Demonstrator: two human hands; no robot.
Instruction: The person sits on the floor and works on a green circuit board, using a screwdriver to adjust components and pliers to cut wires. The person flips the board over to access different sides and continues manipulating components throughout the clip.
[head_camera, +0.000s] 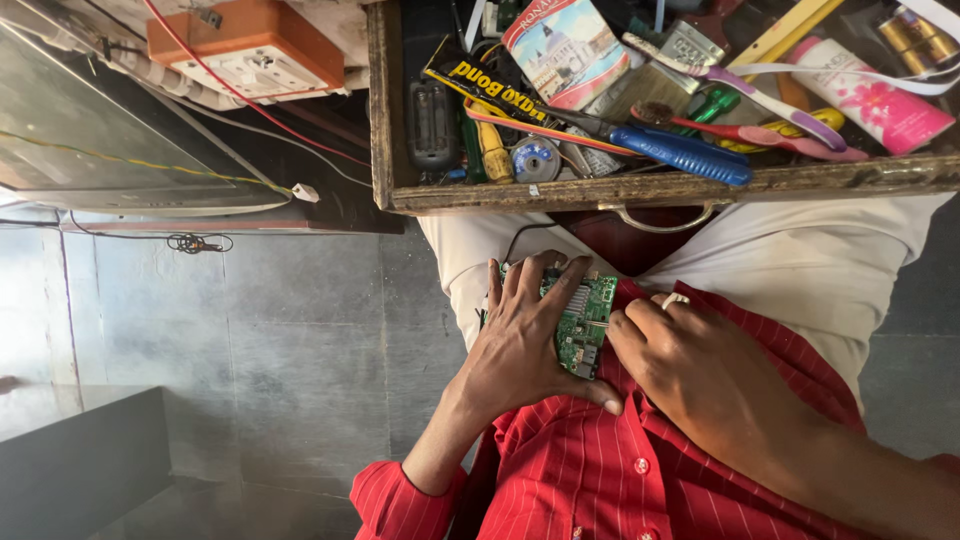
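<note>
A small green circuit board (585, 318) with a silver heat sink rests on my lap against my red striped shirt. My left hand (520, 345) lies over its left side, fingers spread across the top and thumb under the lower edge, gripping it. My right hand (700, 375) sits just right of the board with its fingers curled, fingertips at the board's right edge. A small white piece (675, 298) shows above its knuckles. Whether that hand grips anything is hidden.
A wooden drawer (600, 190) hangs open above my knees, packed with several tools, including a blue-handled screwdriver (680, 152), a brush, a pink tube (880, 95) and a remote. An orange and white switch box (250, 50) with red wire and a flat screen panel (90, 140) lie left, on grey floor.
</note>
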